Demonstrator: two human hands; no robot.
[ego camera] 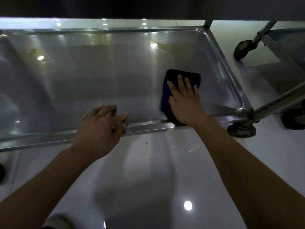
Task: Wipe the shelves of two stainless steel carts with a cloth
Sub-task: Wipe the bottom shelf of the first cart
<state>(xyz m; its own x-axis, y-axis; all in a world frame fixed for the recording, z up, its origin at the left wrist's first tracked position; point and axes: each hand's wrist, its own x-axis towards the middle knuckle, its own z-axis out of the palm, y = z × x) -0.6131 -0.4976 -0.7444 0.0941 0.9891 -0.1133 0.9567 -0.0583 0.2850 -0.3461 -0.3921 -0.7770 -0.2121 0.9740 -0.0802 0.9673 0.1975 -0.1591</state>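
I look down at the bottom shelf (102,76) of a stainless steel cart, a shallow tray with a raised rim. A folded dark blue cloth (175,80) lies flat on the shelf's right part. My right hand (184,101) presses on the cloth with fingers spread, covering its lower half. My left hand (102,126) grips the shelf's near rim (148,128), fingers curled over the edge. Yellowish smears (166,47) show near the far side of the shelf.
A second cart's shelf (280,47), slanted legs and a dark caster (242,49) stand to the right. Another caster (241,129) sits under the near right corner of my cart. A dark upper shelf (148,7) overhangs the far edge. Glossy white floor (148,171) lies below.
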